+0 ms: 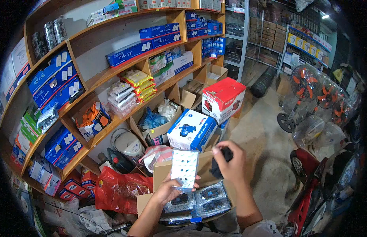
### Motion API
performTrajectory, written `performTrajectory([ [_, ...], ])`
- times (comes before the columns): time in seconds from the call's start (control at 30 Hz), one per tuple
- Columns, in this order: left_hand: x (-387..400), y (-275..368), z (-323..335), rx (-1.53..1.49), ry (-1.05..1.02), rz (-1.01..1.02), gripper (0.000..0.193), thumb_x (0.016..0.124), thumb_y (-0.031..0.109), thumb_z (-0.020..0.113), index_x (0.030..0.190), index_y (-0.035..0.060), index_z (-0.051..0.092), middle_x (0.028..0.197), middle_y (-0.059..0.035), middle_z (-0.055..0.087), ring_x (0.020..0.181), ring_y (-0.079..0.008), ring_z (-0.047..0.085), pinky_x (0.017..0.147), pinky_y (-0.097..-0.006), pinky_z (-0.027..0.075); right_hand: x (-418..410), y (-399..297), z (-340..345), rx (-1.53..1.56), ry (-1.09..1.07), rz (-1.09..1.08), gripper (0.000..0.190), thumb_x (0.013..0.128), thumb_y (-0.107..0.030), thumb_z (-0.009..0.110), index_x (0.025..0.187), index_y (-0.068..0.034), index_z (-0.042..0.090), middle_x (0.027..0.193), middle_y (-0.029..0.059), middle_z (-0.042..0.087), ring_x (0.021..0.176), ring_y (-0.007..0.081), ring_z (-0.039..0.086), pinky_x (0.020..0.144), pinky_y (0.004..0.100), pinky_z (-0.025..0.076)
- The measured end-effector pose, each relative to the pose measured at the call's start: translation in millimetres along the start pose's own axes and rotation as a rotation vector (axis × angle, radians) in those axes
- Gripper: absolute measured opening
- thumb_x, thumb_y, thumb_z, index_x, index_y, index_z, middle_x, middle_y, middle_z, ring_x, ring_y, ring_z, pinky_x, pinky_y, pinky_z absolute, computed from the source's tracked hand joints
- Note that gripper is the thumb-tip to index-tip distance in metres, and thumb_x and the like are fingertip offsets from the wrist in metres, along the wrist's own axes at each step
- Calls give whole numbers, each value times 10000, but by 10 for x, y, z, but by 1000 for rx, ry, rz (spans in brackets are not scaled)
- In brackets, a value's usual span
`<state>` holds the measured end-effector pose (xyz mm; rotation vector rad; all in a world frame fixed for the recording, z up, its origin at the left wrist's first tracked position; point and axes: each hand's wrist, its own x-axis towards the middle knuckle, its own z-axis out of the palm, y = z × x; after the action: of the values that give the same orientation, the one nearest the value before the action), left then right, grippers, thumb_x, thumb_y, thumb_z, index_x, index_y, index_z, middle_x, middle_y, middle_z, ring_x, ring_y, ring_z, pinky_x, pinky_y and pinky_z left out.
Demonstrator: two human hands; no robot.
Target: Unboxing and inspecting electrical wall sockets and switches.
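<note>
My left hand (pixel 166 189) grips a flat white rectangular pack (pixel 184 169) in transparent plastic, with small dark marks down its face. It is held up over an open cardboard carton (pixel 162 171). A bunched black cloth (pixel 216 171) hangs from my right hand (pixel 236 163), pinched between thumb and fingers above the carton's right side. Inside the carton lie several plastic-wrapped packs (pixel 211 194) with dark parts showing; their exact kind is hard to tell. A small blue piece (pixel 196 220) sits at the carton's near edge.
Beyond the carton stand a blue-and-white water pump box (pixel 192 130) and a red-and-white box (pixel 224 100). Wooden shelves (pixel 124 117) with boxed goods curve along the left. A red plastic bag (pixel 122 189) lies left of the carton. Wrapped fans (pixel 303 86) and a red motorbike (pixel 305 189) stand right.
</note>
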<state>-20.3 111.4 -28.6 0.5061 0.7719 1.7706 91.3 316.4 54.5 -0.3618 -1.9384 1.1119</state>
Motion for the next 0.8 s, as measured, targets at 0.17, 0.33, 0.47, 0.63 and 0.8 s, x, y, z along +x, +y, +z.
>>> performTrajectory([
  [0.17, 65, -176, 48, 47, 134, 25, 622, 1057, 522, 342, 1505, 92, 373, 1373, -178, 572, 1187, -325, 624, 984, -505, 526, -184, -35, 466, -117, -96, -213, 411, 814, -225, 767, 1132, -39, 585, 1099, 175, 545, 1016, 368, 580, 893, 433, 474],
  [0.33, 106, -279, -83, 214, 435, 133, 683, 1053, 625, 238, 1457, 109, 431, 1373, -118, 559, 1262, -259, 568, 1056, -456, 478, -561, 23, 696, -164, -271, -310, 382, 900, -198, 675, 1188, 5, 528, 1189, 226, 454, 1071, 429, 542, 923, 502, 462],
  [0.47, 67, -393, -271, 107, 371, 145, 570, 1066, 586, 294, 1327, 133, 519, 1251, -79, 603, 1177, -202, 585, 1006, -437, 491, -751, 50, 722, -111, -392, -421, 318, 852, -129, 713, 1107, -7, 567, 1103, 183, 506, 1001, 388, 585, 866, 459, 500],
  [0.63, -20, -662, -123, 178, 477, 201, 531, 1088, 488, 337, 1483, 140, 402, 1376, -75, 552, 1239, -210, 552, 1029, -437, 466, -424, 231, 647, -59, -246, -559, 267, 815, -50, 735, 1043, 5, 607, 1055, 168, 541, 956, 356, 606, 847, 434, 515],
  [0.8, -57, -647, 31, 243, 456, 275, 543, 1095, 456, 329, 1498, 94, 371, 1411, -89, 520, 1243, -237, 550, 1064, -444, 448, -386, 279, 712, -94, -104, -445, 249, 837, -67, 725, 1039, 8, 600, 1066, 175, 539, 948, 367, 605, 821, 438, 514],
])
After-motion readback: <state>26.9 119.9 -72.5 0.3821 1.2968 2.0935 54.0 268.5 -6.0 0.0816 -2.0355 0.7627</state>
